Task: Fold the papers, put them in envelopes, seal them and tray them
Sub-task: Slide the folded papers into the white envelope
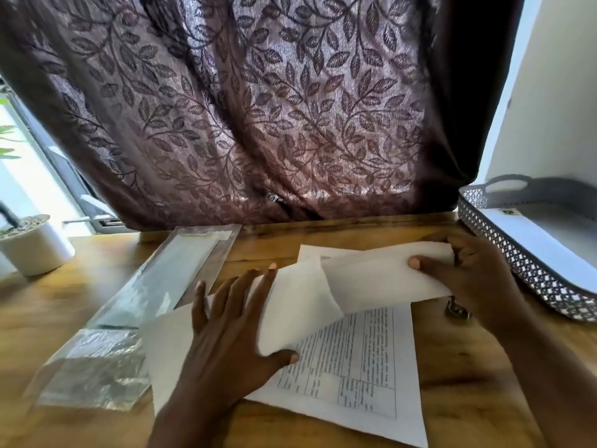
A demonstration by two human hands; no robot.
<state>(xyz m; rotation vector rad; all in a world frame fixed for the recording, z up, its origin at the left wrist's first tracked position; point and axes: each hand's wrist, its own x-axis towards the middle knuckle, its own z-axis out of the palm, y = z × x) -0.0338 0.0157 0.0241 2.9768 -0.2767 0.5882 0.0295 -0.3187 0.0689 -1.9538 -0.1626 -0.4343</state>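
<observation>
Nearest, printed sheet [355, 376]: lies flat on the wooden desk [468, 399], a table of text facing up.
Left hand [232, 328]: fingers spread apart, thumb under a folded white paper [297, 305], lifting it over the printed sheet.
Right hand [468, 273]: thumb and fingers clamped on the end of a white envelope [381, 276], whose mouth meets the folded paper.
Plastic sleeve [135, 305]: clear, left of the papers.
Tray [529, 273]: patterned rim, far right, against the wall.
Pot [32, 247]: white, far left.
Curtain [258, 108]: leaf-patterned, hanging behind the desk.
</observation>
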